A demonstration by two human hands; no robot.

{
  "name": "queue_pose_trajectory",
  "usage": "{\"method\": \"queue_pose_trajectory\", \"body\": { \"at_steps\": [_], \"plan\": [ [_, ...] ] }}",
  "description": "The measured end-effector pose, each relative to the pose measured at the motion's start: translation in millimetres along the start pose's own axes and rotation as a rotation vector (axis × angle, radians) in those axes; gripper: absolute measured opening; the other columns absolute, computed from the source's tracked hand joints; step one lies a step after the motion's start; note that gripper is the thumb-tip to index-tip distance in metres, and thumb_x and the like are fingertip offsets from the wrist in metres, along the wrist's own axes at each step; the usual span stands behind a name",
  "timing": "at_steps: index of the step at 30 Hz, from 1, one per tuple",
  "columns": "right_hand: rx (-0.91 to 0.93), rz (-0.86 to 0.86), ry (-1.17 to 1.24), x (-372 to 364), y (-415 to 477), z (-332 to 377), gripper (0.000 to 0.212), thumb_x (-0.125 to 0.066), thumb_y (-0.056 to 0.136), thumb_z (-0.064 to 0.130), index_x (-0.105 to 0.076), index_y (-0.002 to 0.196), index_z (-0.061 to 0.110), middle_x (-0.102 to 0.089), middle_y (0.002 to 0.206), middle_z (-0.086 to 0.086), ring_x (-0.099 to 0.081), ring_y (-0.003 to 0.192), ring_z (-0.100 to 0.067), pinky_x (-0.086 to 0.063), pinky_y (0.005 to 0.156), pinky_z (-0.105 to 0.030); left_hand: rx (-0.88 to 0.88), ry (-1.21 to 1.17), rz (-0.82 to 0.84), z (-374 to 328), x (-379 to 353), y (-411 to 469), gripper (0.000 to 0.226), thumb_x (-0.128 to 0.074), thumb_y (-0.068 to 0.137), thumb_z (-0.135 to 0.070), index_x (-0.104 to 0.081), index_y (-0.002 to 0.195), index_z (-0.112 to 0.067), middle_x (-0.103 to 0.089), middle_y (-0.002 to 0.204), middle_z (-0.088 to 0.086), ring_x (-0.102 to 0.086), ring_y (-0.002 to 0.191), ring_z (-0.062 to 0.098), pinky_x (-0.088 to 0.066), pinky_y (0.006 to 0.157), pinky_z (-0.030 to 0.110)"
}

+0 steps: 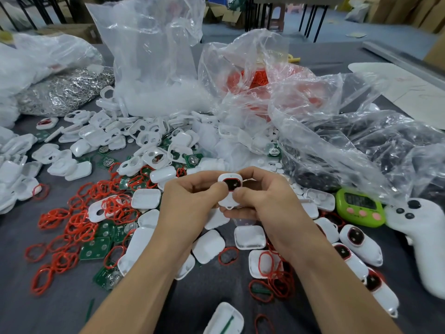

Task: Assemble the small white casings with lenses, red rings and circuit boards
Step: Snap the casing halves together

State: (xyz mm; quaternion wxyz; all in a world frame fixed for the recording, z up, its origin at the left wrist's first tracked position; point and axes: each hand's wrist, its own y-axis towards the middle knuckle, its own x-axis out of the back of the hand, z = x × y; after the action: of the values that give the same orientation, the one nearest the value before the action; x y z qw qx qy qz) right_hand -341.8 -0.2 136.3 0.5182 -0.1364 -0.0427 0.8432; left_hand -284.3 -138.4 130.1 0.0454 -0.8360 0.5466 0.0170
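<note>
Head view: small white casing [230, 189] held up between both hands, over the middle of the bench [60, 309].
I note a rounded white shell with a dark window rimmed in red on its upper face and a small loop at its lower end. Left hand [185, 203] pinches its left side, thumb curled onto the face. Right hand [265, 198] pinches the right side, fingers curled underneath. Loose red rings [72, 227], green circuit boards [95, 249] and empty shells [250, 237] lie on the bench below.
</note>
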Motion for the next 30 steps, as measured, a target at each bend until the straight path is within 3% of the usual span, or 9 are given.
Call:
{"method": "queue_pose_trajectory", "body": {
  "at_steps": [6, 12, 18, 20, 25, 30],
  "plan": [
    [0.100, 0.026, -0.189, -3, -2, -5, 0.031, -0.062, 0.084, -0.011, -0.073, 0.089, 0.018, -0.073, 0.077, -0.004, -0.077, 0.071, -0.029, -0.065, 0.074, -0.041, -0.011, 0.052, -0.133, 0, 0, 0, 0.009, -0.087, 0.076, -0.017, -0.084, 0.080, -0.025, -0.078, 0.073, 0.004, -0.068, 0.065, 0.014, -0.054, 0.062, 0.030],
    [0.116, -0.019, -0.158, -2, 1, -6, 0.027, -0.065, 0.084, -0.009, -0.073, 0.086, 0.017, -0.074, 0.076, -0.008, -0.074, 0.064, -0.028, -0.065, 0.071, -0.041, -0.010, 0.044, -0.027, -3, 0, -2, 0.018, -0.082, 0.068, -0.032, -0.084, 0.086, -0.029, -0.079, 0.077, 0.001, -0.069, 0.070, 0.012, -0.055, 0.070, 0.030],
    [0.124, -0.074, -0.110, -1, 2, -7, 0.029, -0.068, 0.081, -0.017, -0.073, 0.084, 0.011, -0.074, 0.080, -0.014, -0.073, 0.069, -0.020, -0.063, 0.066, -0.035, -0.054, 0.055, 0.042, -3, 0, -3, 0.023, -0.073, 0.074, -0.014, -0.084, 0.090, -0.025, -0.080, 0.084, 0.002, -0.074, 0.075, 0.009, -0.053, 0.066, 0.016],
    [0.130, -0.051, -0.111, 1, 1, -5, 0.028, -0.068, 0.084, -0.014, -0.074, 0.084, 0.013, -0.074, 0.083, -0.017, -0.074, 0.071, -0.021, -0.063, 0.067, -0.032, -0.058, 0.061, 0.048, -2, 1, -3, 0.024, -0.074, 0.080, -0.007, -0.084, 0.093, -0.024, -0.080, 0.086, 0.003, -0.075, 0.077, 0.011, -0.054, 0.068, 0.017],
    [0.095, 0.008, -0.108, 5, -1, 3, 0.028, -0.066, 0.089, -0.012, -0.074, 0.090, 0.015, -0.074, 0.081, -0.011, -0.073, 0.072, -0.021, -0.060, 0.065, -0.025, -0.090, 0.112, 0.007, -1, 1, -3, 0.022, -0.076, 0.082, -0.015, -0.083, 0.096, -0.031, -0.080, 0.086, 0.000, -0.076, 0.081, 0.018, -0.062, 0.076, 0.031],
    [0.141, -0.221, -0.268, 42, -25, 26, 0.027, -0.073, 0.083, 0.002, -0.068, 0.094, 0.025, -0.074, 0.075, -0.002, -0.069, 0.063, -0.017, -0.055, 0.059, -0.030, -0.243, 0.316, -0.107, 0, -7, -13, 0.030, -0.080, 0.084, -0.012, -0.079, 0.095, -0.040, -0.077, 0.079, -0.017, -0.070, 0.073, 0.001, -0.053, 0.072, 0.012]
  ]
}}
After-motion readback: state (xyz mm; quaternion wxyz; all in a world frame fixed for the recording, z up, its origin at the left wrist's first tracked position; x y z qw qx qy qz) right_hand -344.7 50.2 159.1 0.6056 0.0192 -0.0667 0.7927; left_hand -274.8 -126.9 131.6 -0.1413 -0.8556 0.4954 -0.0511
